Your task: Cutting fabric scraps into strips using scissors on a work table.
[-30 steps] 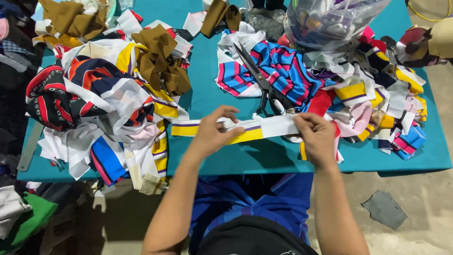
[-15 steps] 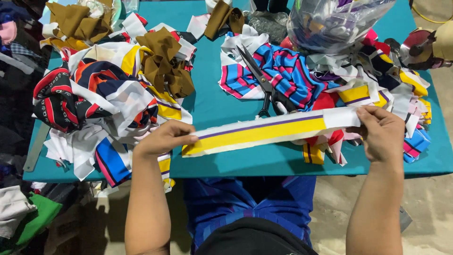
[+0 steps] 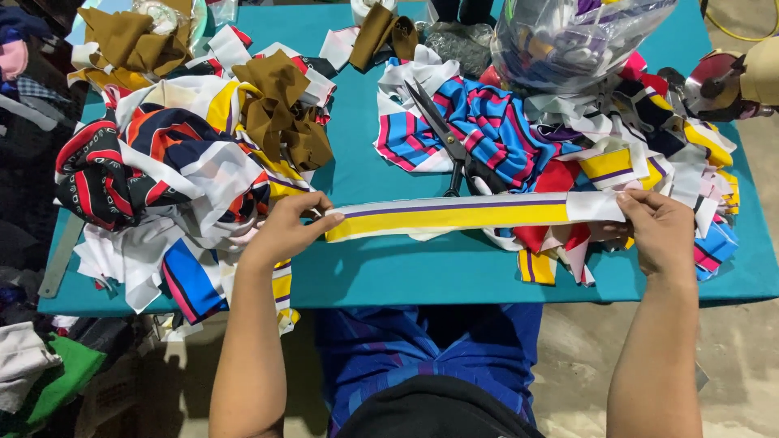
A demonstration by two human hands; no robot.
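Note:
A long white fabric strip (image 3: 462, 216) with a yellow band and a thin purple line is stretched level above the teal table (image 3: 357, 162). My left hand (image 3: 286, 229) pinches its left end beside the big pile of mixed scraps (image 3: 178, 178). My right hand (image 3: 661, 231) holds the white right end, over the right-hand heap of scraps (image 3: 641, 154). Black-handled scissors (image 3: 454, 150) lie just behind the strip on a blue, pink and white striped cloth (image 3: 487, 130).
Brown fabric pieces (image 3: 280, 109) sit on the left pile and at the back. A clear plastic bag (image 3: 568, 40) full of scraps stands at the back right. More cloth (image 3: 49, 373) lies on the floor to the left. The table's front edge runs near my lap.
My hands have drawn apart, unfolding the strip from a short bunched piece to its full length; the left hand moved left, the right hand moved right.

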